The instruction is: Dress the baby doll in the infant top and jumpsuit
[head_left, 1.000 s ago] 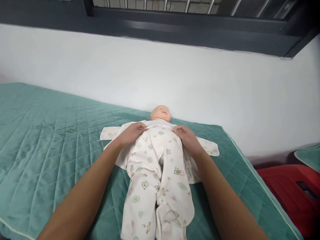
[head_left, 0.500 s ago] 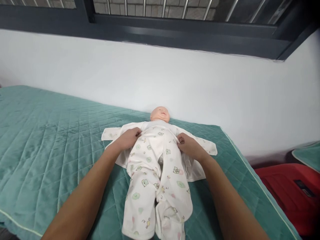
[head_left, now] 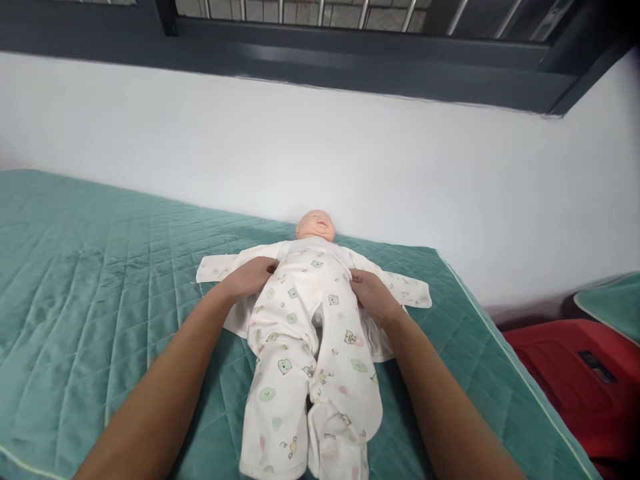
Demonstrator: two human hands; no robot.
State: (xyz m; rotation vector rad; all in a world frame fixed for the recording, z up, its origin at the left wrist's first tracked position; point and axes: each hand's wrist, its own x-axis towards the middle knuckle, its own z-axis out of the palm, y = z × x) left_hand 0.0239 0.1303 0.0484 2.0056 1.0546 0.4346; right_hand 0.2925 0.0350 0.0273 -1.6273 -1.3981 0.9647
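A baby doll point(head_left: 316, 225) lies face up, its head close to the wall. White printed pants point(head_left: 310, 320) cover its legs and reach up over its belly. A white printed jacket point(head_left: 411, 291) is spread open under it, sleeves out to both sides. At the left edge of the pants' waist, my left hand point(head_left: 253, 275) has its fingers closed on the cloth. My right hand point(head_left: 373, 293) pinches the pants at the right edge of the waist, its fingertips partly hidden by the cloth.
The doll rests on a green quilted mat point(head_left: 125, 287). Behind it rises a white wall point(head_left: 320, 147) below a dark window frame point(head_left: 350, 60) with metal bars. On the right stands a red plastic object point(head_left: 560, 380) beside another green cloth point(head_left: 613, 307).
The view has shifted slightly, so the scene sits a little further left and up. My right hand's fingers have moved slightly in against the waist of the pants.
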